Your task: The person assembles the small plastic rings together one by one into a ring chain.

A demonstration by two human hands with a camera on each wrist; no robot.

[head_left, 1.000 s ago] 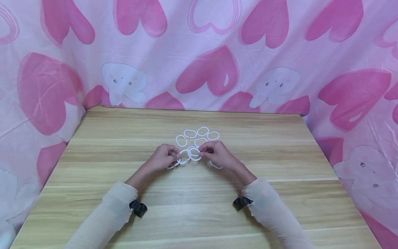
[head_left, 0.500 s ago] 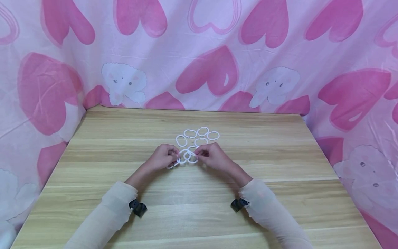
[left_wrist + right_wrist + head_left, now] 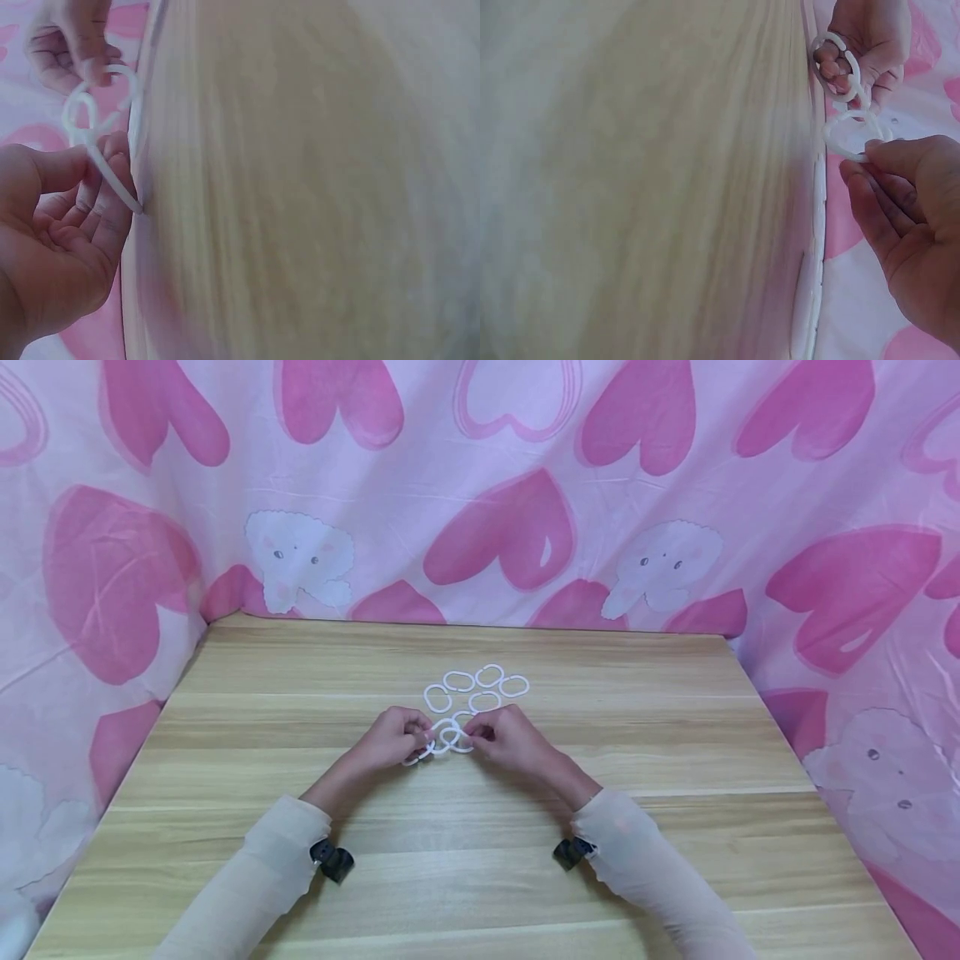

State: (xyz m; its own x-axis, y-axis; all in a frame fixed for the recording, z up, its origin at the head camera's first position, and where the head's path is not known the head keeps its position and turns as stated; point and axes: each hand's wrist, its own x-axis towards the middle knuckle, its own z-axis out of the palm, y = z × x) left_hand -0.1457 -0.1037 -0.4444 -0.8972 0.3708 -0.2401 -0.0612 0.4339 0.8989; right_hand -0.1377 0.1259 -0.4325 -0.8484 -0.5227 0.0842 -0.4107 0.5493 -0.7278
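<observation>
White oval plastic chain links, each with a small gap in its side, are between the two hands above the table. My left hand pinches one link between thumb and fingers. Joined to it, a further link hangs by the left fingers in the right wrist view. My right hand grips another link by its edge with thumb and fingertips. In the head view this link overlaps the one at the left hand, and the fingers hide part of both.
Just beyond the hands, several loose white links lie flat on the wood-grain table. One more link shows partly behind the right fingers. A pink heart-print curtain stands along the table's back and sides.
My right hand has moved left with its link, which now overlaps the left hand's link more. The link showing below my right hand one second ago is out of sight. My left hand stays put.
</observation>
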